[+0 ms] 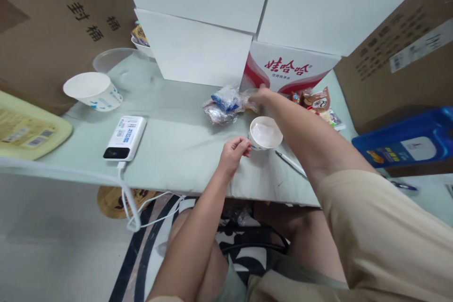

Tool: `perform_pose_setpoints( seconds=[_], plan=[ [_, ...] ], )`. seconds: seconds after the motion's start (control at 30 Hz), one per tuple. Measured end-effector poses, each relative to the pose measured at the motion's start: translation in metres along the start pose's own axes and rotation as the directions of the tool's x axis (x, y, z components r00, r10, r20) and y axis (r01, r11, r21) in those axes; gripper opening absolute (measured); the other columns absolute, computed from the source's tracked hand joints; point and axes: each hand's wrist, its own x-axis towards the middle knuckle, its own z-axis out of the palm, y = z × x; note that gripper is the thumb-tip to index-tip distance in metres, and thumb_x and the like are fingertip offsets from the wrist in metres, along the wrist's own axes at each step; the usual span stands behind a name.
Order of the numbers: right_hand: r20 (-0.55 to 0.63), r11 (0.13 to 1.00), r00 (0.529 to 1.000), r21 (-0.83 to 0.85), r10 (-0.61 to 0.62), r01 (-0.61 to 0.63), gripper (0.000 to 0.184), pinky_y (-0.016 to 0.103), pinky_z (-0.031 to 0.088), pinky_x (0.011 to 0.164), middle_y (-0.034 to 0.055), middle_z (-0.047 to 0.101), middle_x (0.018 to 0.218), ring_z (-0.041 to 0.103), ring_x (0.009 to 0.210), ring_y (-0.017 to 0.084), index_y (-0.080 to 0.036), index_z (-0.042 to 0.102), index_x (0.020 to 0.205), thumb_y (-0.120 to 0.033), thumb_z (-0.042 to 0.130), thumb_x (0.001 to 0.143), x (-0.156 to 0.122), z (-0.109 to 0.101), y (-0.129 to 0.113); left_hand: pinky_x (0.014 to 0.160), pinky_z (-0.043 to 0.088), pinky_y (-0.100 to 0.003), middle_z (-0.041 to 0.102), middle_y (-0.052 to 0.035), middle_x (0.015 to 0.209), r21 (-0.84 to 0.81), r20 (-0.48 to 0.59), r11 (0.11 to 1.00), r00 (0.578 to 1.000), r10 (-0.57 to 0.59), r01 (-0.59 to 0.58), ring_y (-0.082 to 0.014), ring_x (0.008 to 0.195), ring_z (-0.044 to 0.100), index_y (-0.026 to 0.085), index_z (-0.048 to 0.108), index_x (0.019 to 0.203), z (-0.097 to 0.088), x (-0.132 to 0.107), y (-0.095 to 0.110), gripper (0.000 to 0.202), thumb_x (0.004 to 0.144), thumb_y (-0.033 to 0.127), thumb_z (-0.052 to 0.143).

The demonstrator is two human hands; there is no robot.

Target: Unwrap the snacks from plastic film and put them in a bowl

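My left hand is curled at the near left rim of a small paper cup, fingers pinched on its edge. The cup stands upright on the pale green tabletop and shows a white inside. My right hand reaches across past the cup to a heap of clear plastic wrappers, some with blue print, lying in front of a red and white carton. Its fingers touch the wrappers, but how they are set is hidden behind the wrist.
A white power bank with a cable lies at the left. A paper bowl and a clear plastic bowl stand farther left. Snack packets and a pen lie on the right. White boxes and cardboard boxes line the back.
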Motion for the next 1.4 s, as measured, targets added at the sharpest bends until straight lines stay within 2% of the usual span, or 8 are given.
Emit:
perform_pose_setpoints(
  seconds=[0.13, 0.33, 0.47, 0.6, 0.7, 0.87, 1.0, 1.4],
  plan=[
    [0.047, 0.978, 0.977, -0.032, 0.21, -0.208, 0.067, 0.035, 0.055, 0.08, 0.0218, 0.065, 0.117, 0.068, 0.101, 0.028, -0.006, 0.046, 0.132, -0.026, 0.075, 0.075, 0.003, 0.0, 0.004, 0.06, 0.045, -0.025, 0.057, 0.0007, 0.062, -0.02, -0.006, 1.0, 1.0, -0.005, 0.005, -0.0101, 0.058, 0.052, 0.016, 0.062, 0.071, -0.001, 0.005, 0.003, 0.037, 0.07, 0.053, 0.07],
    [-0.209, 0.999, 0.977, 0.036, 0.045, -0.039, 0.047, 0.038, 0.046, 0.1, 0.013, 0.06, 0.125, 0.058, 0.119, 0.025, -0.012, 0.048, 0.129, -0.024, 0.061, 0.086, -0.022, -0.052, -0.007, 0.058, 0.046, -0.024, 0.056, 0.0021, 0.06, -0.087, -0.036, 0.995, 0.999, 0.039, -0.042, -0.0088, 0.055, 0.052, 0.017, 0.059, 0.071, 0.002, 0.007, 0.006, 0.037, 0.07, 0.052, 0.072],
    [-0.43, 0.964, 0.898, 0.185, -0.094, 0.189, 0.036, 0.036, 0.047, 0.091, 0.0083, 0.059, 0.112, 0.059, 0.105, 0.022, -0.018, 0.049, 0.122, -0.036, 0.055, 0.091, -0.111, -0.062, 0.005, 0.067, 0.053, -0.026, 0.063, -0.0005, 0.079, -0.168, 0.057, 0.986, 0.998, 0.018, -0.008, -0.0115, 0.07, 0.063, 0.019, 0.061, 0.088, 0.008, -0.003, 0.006, 0.042, 0.069, 0.053, 0.077],
    [-0.456, 0.903, 0.887, 0.346, -0.075, 0.254, 0.027, 0.032, 0.048, 0.074, 0.0009, 0.055, 0.087, 0.054, 0.08, 0.018, -0.023, 0.052, 0.099, -0.046, 0.059, 0.087, -0.225, -0.026, 0.035, 0.085, 0.059, -0.041, 0.062, -0.0079, 0.129, -0.127, 0.308, 0.987, 0.95, -0.059, 0.102, -0.0261, 0.113, 0.066, 0.03, 0.056, 0.12, 0.018, -0.022, 0.0, 0.065, 0.066, 0.051, 0.083],
    [-0.428, 0.874, 0.898, 0.394, -0.099, 0.285, 0.023, 0.035, 0.049, 0.077, 0.004, 0.057, 0.089, 0.057, 0.084, 0.021, -0.023, 0.057, 0.089, -0.046, 0.059, 0.085, -0.272, 0.0, 0.057, 0.085, 0.06, -0.04, 0.063, -0.0077, 0.129, -0.001, 0.314, 0.992, 0.942, -0.119, 0.126, -0.0263, 0.114, 0.065, 0.03, 0.055, 0.119, 0.024, -0.031, -0.011, 0.063, 0.066, 0.047, 0.085],
    [-0.488, 0.812, 0.871, 0.486, -0.056, 0.324, 0.029, 0.037, 0.049, 0.08, 0.0041, 0.065, 0.091, 0.061, 0.086, 0.021, -0.024, 0.062, 0.112, -0.039, 0.058, 0.087, -0.285, 0.01, 0.088, 0.064, 0.057, -0.026, 0.066, -0.0095, 0.122, 0.098, 0.199, 0.987, 0.969, -0.147, 0.13, -0.0217, 0.094, 0.072, 0.03, 0.041, 0.133, 0.03, -0.033, -0.025, 0.076, 0.071, 0.049, 0.08],
    [-0.454, 0.888, 0.873, 0.307, -0.179, 0.342, 0.016, 0.04, 0.046, 0.084, 0.0044, 0.07, 0.085, 0.062, 0.087, 0.023, -0.026, 0.069, 0.094, -0.031, 0.054, 0.09, -0.29, 0.014, 0.099, 0.056, 0.055, -0.023, 0.063, -0.0125, 0.129, 0.142, 0.085, 0.987, 0.992, -0.093, 0.081, -0.0167, 0.079, 0.07, 0.039, 0.016, 0.151, 0.039, -0.035, -0.026, 0.1, 0.073, 0.043, 0.079],
    [-0.33, 0.891, 0.839, -0.02, -0.433, 0.453, 0.035, 0.049, 0.04, 0.102, 0.003, 0.072, 0.124, 0.056, 0.125, 0.029, -0.038, 0.071, 0.12, -0.022, 0.054, 0.093, -0.312, 0.035, 0.093, 0.068, 0.056, -0.023, 0.064, -0.0084, 0.121, 0.098, 0.0, 0.995, 1.0, 0.014, -0.014, -0.0177, 0.09, 0.069, 0.031, 0.038, 0.136, 0.045, -0.032, -0.03, 0.084, 0.066, 0.046, 0.084]
  ],
)
